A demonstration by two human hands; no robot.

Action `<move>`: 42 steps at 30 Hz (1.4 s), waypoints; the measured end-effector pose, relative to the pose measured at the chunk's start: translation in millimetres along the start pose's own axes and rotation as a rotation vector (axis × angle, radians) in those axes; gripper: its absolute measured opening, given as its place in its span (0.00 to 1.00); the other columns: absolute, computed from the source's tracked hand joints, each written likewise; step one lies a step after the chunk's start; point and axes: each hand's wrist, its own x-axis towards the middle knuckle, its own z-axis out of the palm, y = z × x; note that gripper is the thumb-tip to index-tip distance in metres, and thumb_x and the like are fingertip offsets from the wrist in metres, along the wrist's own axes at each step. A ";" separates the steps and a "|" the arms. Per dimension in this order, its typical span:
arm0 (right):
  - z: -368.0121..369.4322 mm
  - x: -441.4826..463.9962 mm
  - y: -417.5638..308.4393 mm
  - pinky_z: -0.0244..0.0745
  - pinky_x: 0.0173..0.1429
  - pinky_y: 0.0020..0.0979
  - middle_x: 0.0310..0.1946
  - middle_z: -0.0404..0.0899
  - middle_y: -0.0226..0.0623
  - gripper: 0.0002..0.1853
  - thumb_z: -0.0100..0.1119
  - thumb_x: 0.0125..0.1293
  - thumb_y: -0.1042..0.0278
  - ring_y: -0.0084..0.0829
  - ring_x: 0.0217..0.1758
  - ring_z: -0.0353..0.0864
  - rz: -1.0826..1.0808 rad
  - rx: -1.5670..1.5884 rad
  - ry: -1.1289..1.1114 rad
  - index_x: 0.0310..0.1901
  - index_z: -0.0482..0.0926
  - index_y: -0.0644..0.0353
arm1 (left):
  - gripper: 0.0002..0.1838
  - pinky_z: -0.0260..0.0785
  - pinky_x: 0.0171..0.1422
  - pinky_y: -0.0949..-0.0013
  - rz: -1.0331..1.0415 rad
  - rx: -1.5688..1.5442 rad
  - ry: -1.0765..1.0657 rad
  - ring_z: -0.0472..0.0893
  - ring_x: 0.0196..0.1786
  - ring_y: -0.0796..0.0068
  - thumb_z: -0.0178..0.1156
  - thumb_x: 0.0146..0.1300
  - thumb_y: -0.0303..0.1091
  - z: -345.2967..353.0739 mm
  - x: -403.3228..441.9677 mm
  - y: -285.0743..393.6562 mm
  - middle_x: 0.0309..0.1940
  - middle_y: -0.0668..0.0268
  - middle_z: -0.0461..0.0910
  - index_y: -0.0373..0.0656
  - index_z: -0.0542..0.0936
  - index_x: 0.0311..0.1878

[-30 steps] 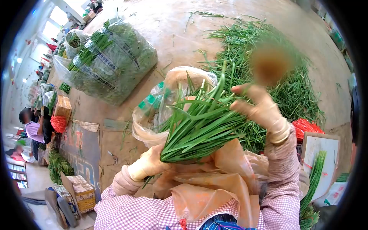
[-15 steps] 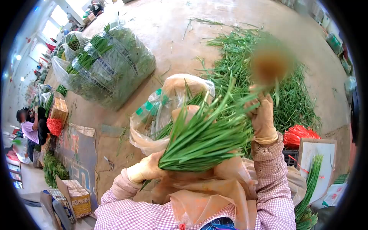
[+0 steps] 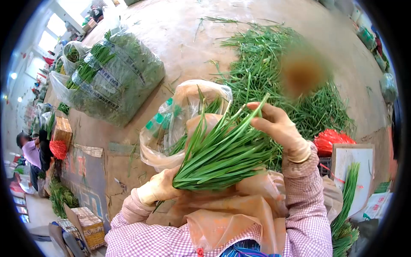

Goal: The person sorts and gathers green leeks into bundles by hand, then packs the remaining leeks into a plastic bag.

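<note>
A bunch of long green leafy stalks (image 3: pixel 227 156) fans out over my lap, its narrow end wrapped by my gloved left hand (image 3: pixel 162 186). At the bunch's upper right edge, my gloved right hand (image 3: pixel 278 127) has its thumb and index finger at the tip of a stalk that sticks up. The fingers look pinched around this stalk. Below the bunch lies a brownish plastic apron (image 3: pixel 227 218). Just beyond it stands an open clear plastic bag (image 3: pixel 160 147) with more stalks inside.
A loose heap of green stalks (image 3: pixel 265 64) spreads over the floor ahead. A large filled plastic bag (image 3: pixel 124 81) stands at the upper left. Red ties (image 3: pixel 332 141) and a white board (image 3: pixel 353 175) are on the right. Another person (image 3: pixel 32 152) is at the far left.
My right hand first moved down to the loose stalks at the right, then came back left to the bunch's upper edge. My left hand has kept its grip. The view has shifted slightly.
</note>
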 end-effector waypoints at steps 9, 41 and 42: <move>-42.7 15.4 52.4 0.76 0.39 0.30 0.32 0.83 0.43 0.11 0.56 0.69 0.64 0.29 0.35 0.81 -0.203 -0.464 0.498 0.45 0.80 0.61 | 0.34 0.71 0.58 0.62 -0.053 0.031 -0.013 0.79 0.57 0.56 0.65 0.57 0.37 1.3 0.9 -15.2 0.52 0.51 0.79 0.46 0.67 0.67; 31.1 -10.4 7.5 0.73 0.31 0.31 0.19 0.76 0.37 0.16 0.66 0.62 0.57 0.28 0.24 0.77 -0.585 -0.752 0.249 0.44 0.80 0.59 | 0.32 0.75 0.46 0.60 0.026 0.243 0.024 0.83 0.44 0.52 0.67 0.53 0.34 0.3 7.3 5.8 0.39 0.50 0.83 0.46 0.70 0.64; 32.8 -7.1 16.5 0.73 0.31 0.31 0.19 0.76 0.37 0.16 0.66 0.62 0.57 0.28 0.24 0.77 -0.585 -0.748 0.249 0.44 0.80 0.59 | 0.32 0.75 0.46 0.59 0.067 0.248 0.029 0.83 0.43 0.51 0.66 0.53 0.35 0.1 7.4 3.6 0.38 0.49 0.83 0.46 0.70 0.64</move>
